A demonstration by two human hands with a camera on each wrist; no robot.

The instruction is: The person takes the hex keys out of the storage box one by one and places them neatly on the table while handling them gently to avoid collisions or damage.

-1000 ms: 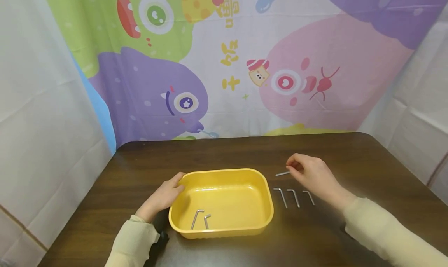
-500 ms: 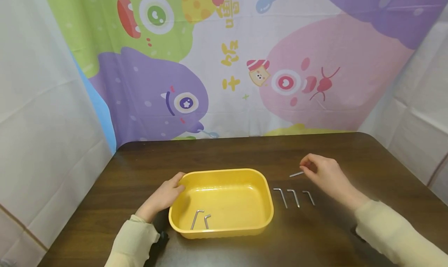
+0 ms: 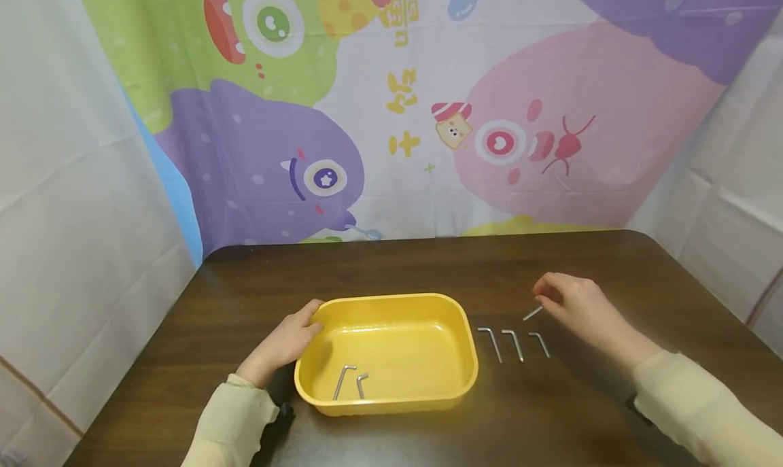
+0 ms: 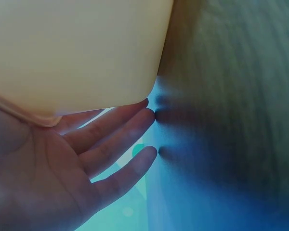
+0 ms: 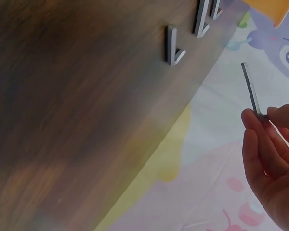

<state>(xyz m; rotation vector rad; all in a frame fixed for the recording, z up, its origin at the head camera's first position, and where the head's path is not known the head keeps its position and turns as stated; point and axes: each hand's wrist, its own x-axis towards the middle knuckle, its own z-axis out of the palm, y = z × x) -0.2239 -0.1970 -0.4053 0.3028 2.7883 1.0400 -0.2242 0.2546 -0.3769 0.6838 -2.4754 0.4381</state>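
Note:
My right hand (image 3: pixel 578 307) pinches the short bent end of a hex key (image 5: pixel 251 90) between thumb and fingers; its long arm points away from the fingertips, above the table. Just below, three L-shaped hex keys lie in a row: a left one (image 3: pixel 491 343), a middle one (image 3: pixel 514 344) and a right one (image 3: pixel 540 344). My left hand (image 3: pixel 287 341) holds the left wall of a yellow plastic basin (image 3: pixel 461 317), thumb over the rim and fingers along the outside. Inside the basin are two more hex keys, one longer (image 3: pixel 342 381) and one shorter (image 3: pixel 361 385).
A dark wood-grain table (image 3: pixel 391 266) carries everything. A cartoon-printed cloth (image 3: pixel 416 202) hangs behind its far edge. Pale cloth stands on the left (image 3: pixel 92 215) and on the right (image 3: pixel 722 202).
My right hand has moved right, away from the basin, with the hex key, whose free end now tilts down more toward the row. The left hand and basin have stayed put.

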